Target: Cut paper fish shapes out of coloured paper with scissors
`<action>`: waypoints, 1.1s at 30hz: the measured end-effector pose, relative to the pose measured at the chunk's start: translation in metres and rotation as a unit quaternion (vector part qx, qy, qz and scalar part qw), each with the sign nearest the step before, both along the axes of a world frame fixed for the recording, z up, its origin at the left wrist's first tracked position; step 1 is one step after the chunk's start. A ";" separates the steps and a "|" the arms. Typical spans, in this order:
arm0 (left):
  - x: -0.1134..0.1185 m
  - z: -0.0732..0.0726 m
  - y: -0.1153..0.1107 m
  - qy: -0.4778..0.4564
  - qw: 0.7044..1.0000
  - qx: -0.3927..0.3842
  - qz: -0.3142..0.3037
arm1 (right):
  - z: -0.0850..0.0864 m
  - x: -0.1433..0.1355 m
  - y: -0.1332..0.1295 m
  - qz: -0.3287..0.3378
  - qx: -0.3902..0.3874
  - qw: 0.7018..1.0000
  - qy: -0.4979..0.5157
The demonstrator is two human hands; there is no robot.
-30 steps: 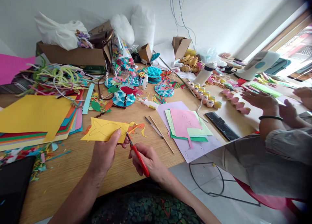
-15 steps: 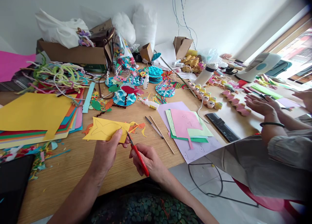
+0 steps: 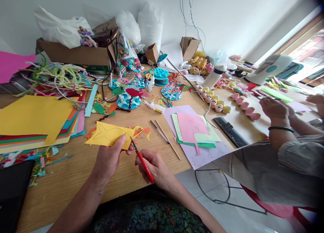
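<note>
Between thumb and fingers, my left hand (image 3: 111,157) pinches a piece of yellow paper (image 3: 106,134) with a fish outline drawn on it. My right hand (image 3: 153,165) is closed round the red handles of a pair of scissors (image 3: 144,165). The blades point up and to the left and meet the paper's right edge, near the left fingertips. Just behind that edge, orange paper cut-outs (image 3: 145,134) and thin yellow offcuts lie on the wooden table (image 3: 76,179). Part of another orange piece shows at the paper's left end.
Stacked coloured sheets (image 3: 32,114) and paper scraps (image 3: 42,163) lie on the left. A pencil (image 3: 159,131), a thin stick (image 3: 168,140), pink and green paper (image 3: 192,125) and a phone (image 3: 231,131) lie to the right. A person's hands (image 3: 275,109) are at far right.
The yellow paper and scissors have shifted very slightly to the left in view. The other person's hands, palms up before, have now come together.
</note>
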State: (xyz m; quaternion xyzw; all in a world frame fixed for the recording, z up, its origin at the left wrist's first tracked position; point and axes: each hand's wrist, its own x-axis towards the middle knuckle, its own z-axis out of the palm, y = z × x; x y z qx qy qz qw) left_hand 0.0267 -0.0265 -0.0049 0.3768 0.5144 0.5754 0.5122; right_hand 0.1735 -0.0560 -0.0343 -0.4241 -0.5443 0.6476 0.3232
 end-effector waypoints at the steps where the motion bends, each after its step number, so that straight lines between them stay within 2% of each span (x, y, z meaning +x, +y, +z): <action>1: 0.000 0.001 0.000 -0.001 1.000 0.000 -0.003 | 0.000 0.000 0.000 0.000 -0.001 1.000 0.000; 8: 0.001 0.003 -0.002 -0.023 1.000 -0.010 -0.011 | 0.002 0.001 0.000 0.028 -0.038 0.998 0.040; 22: 0.001 -0.004 -0.003 -0.039 0.998 -0.008 -0.047 | 0.002 0.002 -0.001 0.014 -0.074 0.994 0.075; 27: 0.002 -0.002 -0.003 -0.044 0.998 -0.015 -0.042 | 0.000 0.001 -0.002 0.006 -0.097 0.992 0.076; 33: 0.002 0.000 -0.003 -0.050 0.997 -0.019 -0.052 | -0.004 0.002 -0.003 0.011 -0.084 0.992 0.092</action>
